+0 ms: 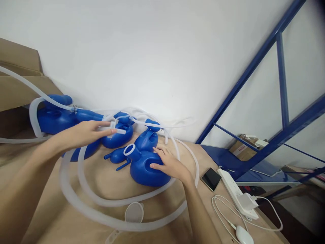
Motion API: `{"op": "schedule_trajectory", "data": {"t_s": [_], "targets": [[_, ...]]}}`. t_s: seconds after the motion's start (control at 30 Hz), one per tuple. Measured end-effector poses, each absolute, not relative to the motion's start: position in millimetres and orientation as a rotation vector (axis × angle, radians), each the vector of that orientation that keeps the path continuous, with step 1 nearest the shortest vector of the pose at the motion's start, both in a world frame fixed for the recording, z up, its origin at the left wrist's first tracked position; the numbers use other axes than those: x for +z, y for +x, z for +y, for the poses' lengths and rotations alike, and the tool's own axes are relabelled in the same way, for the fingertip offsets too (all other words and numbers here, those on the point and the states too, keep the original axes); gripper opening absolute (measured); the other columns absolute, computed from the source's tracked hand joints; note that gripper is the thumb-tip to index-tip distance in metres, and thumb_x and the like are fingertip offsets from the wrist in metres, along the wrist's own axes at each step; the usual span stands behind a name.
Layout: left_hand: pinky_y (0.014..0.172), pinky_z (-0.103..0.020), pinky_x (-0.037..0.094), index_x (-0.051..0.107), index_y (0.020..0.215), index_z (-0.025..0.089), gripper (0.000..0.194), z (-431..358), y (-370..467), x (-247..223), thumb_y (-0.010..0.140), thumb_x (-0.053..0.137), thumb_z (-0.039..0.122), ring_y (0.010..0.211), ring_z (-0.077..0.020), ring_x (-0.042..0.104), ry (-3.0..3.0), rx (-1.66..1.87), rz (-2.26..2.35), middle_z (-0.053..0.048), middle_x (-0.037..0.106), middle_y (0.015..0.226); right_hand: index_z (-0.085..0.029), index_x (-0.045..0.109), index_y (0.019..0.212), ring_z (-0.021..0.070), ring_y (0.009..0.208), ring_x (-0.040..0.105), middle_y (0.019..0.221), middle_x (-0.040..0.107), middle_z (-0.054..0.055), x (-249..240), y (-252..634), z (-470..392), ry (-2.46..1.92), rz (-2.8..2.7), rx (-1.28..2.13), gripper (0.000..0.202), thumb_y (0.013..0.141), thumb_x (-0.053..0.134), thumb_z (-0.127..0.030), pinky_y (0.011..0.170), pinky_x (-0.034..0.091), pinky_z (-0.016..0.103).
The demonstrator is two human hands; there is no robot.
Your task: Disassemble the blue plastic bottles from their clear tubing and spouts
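My left hand (pixel 95 131) pinches a small translucent white plastic piece (pixel 113 128) above a blue bottle. Its fingers are closed around the piece. My right hand (pixel 169 163) is open, with spread fingers resting on a blue bottle (pixel 148 174) that has a white-rimmed mouth (pixel 129 149). Beside this bottle lies a smaller blue part (pixel 118 155) with a nozzle. Another blue bottle (pixel 146 140) stands just behind. White tubing (pixel 114 202) loops around the bottles. A round translucent lid (pixel 134 212) lies near the front.
Further blue bottles (pixel 57 118) sit at left near a cardboard box (pixel 20 81). On the right are a phone (pixel 211 179), a power strip (pixel 235 191) with a charger and white cables, and a blue metal rack (pixel 241 81). A white wall rises behind the table.
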State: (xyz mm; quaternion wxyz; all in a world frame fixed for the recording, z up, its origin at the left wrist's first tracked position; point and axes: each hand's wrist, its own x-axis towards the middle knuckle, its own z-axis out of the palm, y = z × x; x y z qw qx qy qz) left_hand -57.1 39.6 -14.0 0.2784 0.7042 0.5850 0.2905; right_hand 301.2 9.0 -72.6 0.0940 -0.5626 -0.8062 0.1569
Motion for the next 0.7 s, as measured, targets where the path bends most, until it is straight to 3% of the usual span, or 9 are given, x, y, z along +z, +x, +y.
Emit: {"op": "schedule_trajectory", "data": {"t_s": [0.07,0.1,0.2,0.33,0.5,0.6,0.7], "targets": [[0.101,-0.032,0.044,0.061,0.144,0.024,0.09,45.8,-54.2,-21.8,0.08,0.056,0.087,0.121,-0.027,0.056,2.138,0.538,1.53,-0.007,0.062,0.136,-0.02,0.037,0.161,0.0303,0.149,0.034,0.16,0.039,0.013,-95.6,318.1,22.1,-1.53,-2.366,0.624,0.078,0.096,0.064,-0.054,0.124,0.026,0.048],[0.102,-0.034,0.043,0.06,0.146,0.022,0.088,48.5,-50.3,-25.7,0.085,0.053,0.085,0.119,-0.0281,0.058,2.219,0.426,1.465,-0.008,0.065,0.132,-0.02,0.045,0.154,0.0264,0.144,0.041,0.154,0.046,0.011,-105.9,323.4,26.5,-1.389,-2.327,0.671,0.067,0.098,0.062,-0.052,0.122,0.03,0.043],[0.086,-0.031,0.047,0.058,0.149,0.018,0.079,55.8,-33.1,-36.7,0.093,0.052,0.073,0.098,-0.0251,0.066,2.38,0.331,1.332,-0.008,0.072,0.109,-0.02,0.06,0.129,0.021,0.125,0.056,0.134,0.061,0.007,-130.0,329.1,32.7,-1.207,-2.169,0.642,0.043,0.102,0.054,-0.054,0.112,0.04,0.037],[0.086,-0.028,0.048,0.058,0.15,0.022,0.068,63.9,-12.9,-50.0,0.091,0.066,0.056,0.098,-0.0218,0.067,2.512,0.353,1.16,-0.006,0.07,0.114,-0.02,0.064,0.119,0.0224,0.121,0.057,0.127,0.064,0.006,-149.0,327.8,35.0,-1.227,-2.031,0.528,0.042,0.101,0.056,-0.057,0.107,0.04,0.038],[0.109,-0.03,0.044,0.058,0.149,0.027,0.065,73.8,-14.2,-69.8,0.091,0.071,0.051,0.134,-0.0248,0.056,2.485,0.422,0.98,-0.006,0.054,0.15,-0.021,0.065,0.119,0.0228,0.122,0.057,0.128,0.065,0.005,-152.9,330.4,39.5,-1.173,-2.033,0.53,0.041,0.1,0.056,-0.057,0.107,0.039,0.039],[0.116,-0.03,0.041,0.057,0.15,0.024,0.068,80.0,-23.4,-84.0,0.091,0.072,0.052,0.141,-0.0232,0.051,2.483,0.548,0.81,-0.005,0.056,0.149,-0.022,0.065,0.117,0.023,0.123,0.056,0.129,0.065,0.004,-149.5,331.8,40.5,-1.145,-2.059,0.553,0.039,0.1,0.057,-0.056,0.108,0.037,0.04],[0.115,-0.029,0.044,0.061,0.145,0.03,0.057,84.1,-29.8,-91.0,0.092,0.071,0.048,0.141,-0.0223,0.051,2.627,0.614,0.687,-0.003,0.055,0.149,-0.02,0.064,0.107,0.0231,0.123,0.056,0.129,0.064,0.005,-148.3,331.4,39.8,-1.123,-2.073,0.539,0.037,0.101,0.056,-0.055,0.108,0.037,0.04]]}}
